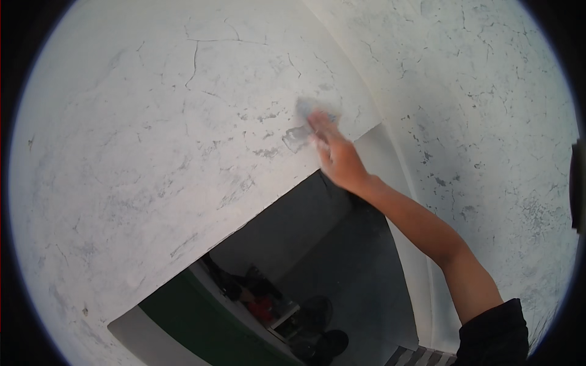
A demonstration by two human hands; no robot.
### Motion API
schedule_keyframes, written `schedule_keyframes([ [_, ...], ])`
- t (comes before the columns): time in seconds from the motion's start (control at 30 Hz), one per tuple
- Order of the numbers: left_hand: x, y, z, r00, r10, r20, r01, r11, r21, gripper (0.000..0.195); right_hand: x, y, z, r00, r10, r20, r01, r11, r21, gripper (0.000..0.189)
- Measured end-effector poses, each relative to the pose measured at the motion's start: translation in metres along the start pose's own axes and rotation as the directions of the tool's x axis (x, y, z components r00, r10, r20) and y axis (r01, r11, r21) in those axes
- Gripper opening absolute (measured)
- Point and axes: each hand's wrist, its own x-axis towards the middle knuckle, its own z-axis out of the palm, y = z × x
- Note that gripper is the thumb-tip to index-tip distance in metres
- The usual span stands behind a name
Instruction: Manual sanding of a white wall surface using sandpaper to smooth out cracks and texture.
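My right hand (341,155) reaches up to a white, cracked wall (137,151), near the edge of a dark opening. Its fingers are closed on a flat, bluish-grey object (309,109), blurred and pressed to or close against the wall; what it is exactly I cannot tell. Around it the surface shows grey worn patches (268,152) and thin cracks. A black sleeve covers my upper arm, at the lower right. My left hand is out of view.
Below the wall's edge lies a dark opening (339,256) with a green band (201,315), a small white-edged shelf or stand (284,315) and a red item (261,307). A second cracked wall (494,137) meets the first at a corner on the right. Striped material (419,357) shows at the bottom.
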Motion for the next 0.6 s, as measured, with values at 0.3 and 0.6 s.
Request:
schedule_keyframes([
  [0.3,0.251,0.002,0.074,0.810,0.583,-0.058,-0.585,0.811,-0.015,0.020,-0.008,-0.050,0.013,0.989,-0.140,0.054,0.138,0.990,0.033,0.056],
  [0.6,0.322,0.044,0.139,0.835,0.542,-0.098,-0.549,0.832,-0.075,0.022,-0.017,-0.082,0.026,0.981,-0.193,0.019,0.190,0.977,0.093,0.053],
])
